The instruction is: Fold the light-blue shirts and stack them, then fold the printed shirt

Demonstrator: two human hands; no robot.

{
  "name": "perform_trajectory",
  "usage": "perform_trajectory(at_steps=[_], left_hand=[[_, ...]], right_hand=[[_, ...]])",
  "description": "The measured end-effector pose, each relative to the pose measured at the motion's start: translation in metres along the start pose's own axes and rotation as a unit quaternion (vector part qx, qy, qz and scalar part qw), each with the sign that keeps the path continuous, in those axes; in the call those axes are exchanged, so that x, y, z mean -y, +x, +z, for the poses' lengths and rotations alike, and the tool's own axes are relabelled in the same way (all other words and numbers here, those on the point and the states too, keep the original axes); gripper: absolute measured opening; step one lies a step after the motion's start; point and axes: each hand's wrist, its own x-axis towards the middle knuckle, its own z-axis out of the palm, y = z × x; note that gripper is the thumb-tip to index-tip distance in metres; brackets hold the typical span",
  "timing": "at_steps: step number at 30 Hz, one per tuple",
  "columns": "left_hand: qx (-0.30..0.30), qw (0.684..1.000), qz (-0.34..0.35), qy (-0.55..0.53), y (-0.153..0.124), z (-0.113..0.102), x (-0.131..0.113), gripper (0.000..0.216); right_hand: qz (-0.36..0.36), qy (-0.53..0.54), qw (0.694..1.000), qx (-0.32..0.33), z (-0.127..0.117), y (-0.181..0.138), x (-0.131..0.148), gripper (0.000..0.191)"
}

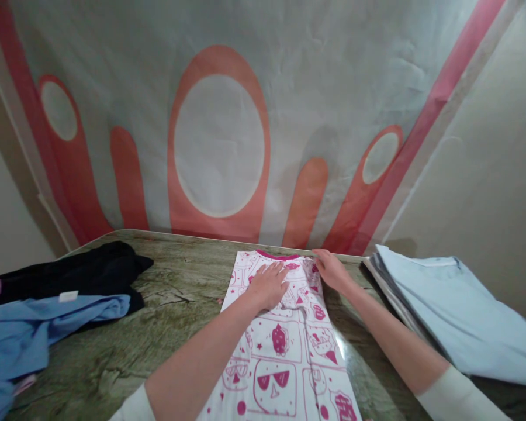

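Note:
A white shirt (279, 339) with a pink cartoon print and a pink neckband lies on the table before me, its collar toward the far edge. Its right side is folded inward over the body in a long strip. My left hand (268, 285) rests flat on the upper part of the shirt, just below the collar, fingers spread. At the shirt's far right corner, my right hand (332, 270) has its fingers closed at the shoulder edge of the fabric.
The wood-patterned table (179, 304) meets a printed wall hanging (219, 140) at the back. On the left lie a rumpled black garment (83, 269) and a blue garment (30, 327). A stack of folded clothes, light blue shirt (456, 310) on top, stands at the right.

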Motion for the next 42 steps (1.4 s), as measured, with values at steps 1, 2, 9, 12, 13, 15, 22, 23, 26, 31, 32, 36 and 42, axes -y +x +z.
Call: perform_trajectory(at_steps=[1,2,9,12,13,15,22,23,26,31,32,36,42], left_hand=[[0.001,1.0,0.002,-0.001,0.0,0.001,0.0,0.047],[0.001,1.0,0.003,-0.002,0.0,0.002,0.0,0.047],[-0.008,0.995,-0.006,-0.102,0.007,0.0,0.007,0.047],[-0.073,0.979,-0.064,-0.179,0.011,-0.015,0.031,0.043],[-0.102,0.974,-0.088,-0.184,0.01,-0.02,0.043,0.043],[-0.142,0.969,-0.123,-0.159,0.006,-0.029,0.066,0.042],[-0.154,0.967,-0.188,-0.08,-0.016,-0.029,0.111,0.039],[-0.153,0.967,-0.19,-0.075,-0.018,-0.027,0.112,0.038],[-0.135,0.974,-0.176,-0.049,-0.02,-0.021,0.111,0.036],[-0.074,0.979,-0.189,0.032,-0.022,-0.015,0.109,0.037],[-0.066,0.977,-0.197,0.04,-0.022,-0.014,0.109,0.039],[-0.042,0.971,-0.229,0.054,-0.022,-0.017,0.107,0.046],[-0.025,0.976,-0.198,0.082,-0.014,-0.027,0.087,0.05]], right_hand=[[-0.028,0.003,0.999,0.031,0.001,-0.009,0.006,0.042],[-0.052,0.002,0.996,0.067,0.003,-0.017,0.012,0.046],[-0.024,-0.036,0.984,0.175,0.012,-0.038,0.024,0.061],[-0.002,-0.053,0.986,0.156,0.011,-0.034,0.019,0.066],[0.005,-0.061,0.988,0.143,0.01,-0.032,0.017,0.066],[0.019,-0.08,0.991,0.103,0.006,-0.026,0.017,0.066],[-0.073,-0.011,0.993,0.094,0.005,0.001,0.069,0.044],[-0.089,0.011,0.991,0.1,0.008,0.003,0.079,0.041],[-0.128,0.043,0.984,0.113,0.02,0.003,0.097,0.037],[-0.139,0.031,0.977,0.158,0.037,-0.005,0.097,0.049],[-0.132,0.026,0.978,0.162,0.037,-0.006,0.096,0.05],[-0.105,-0.008,0.987,0.122,0.031,-0.01,0.094,0.052],[-0.108,-0.017,0.988,0.108,0.021,-0.018,0.085,0.056]])
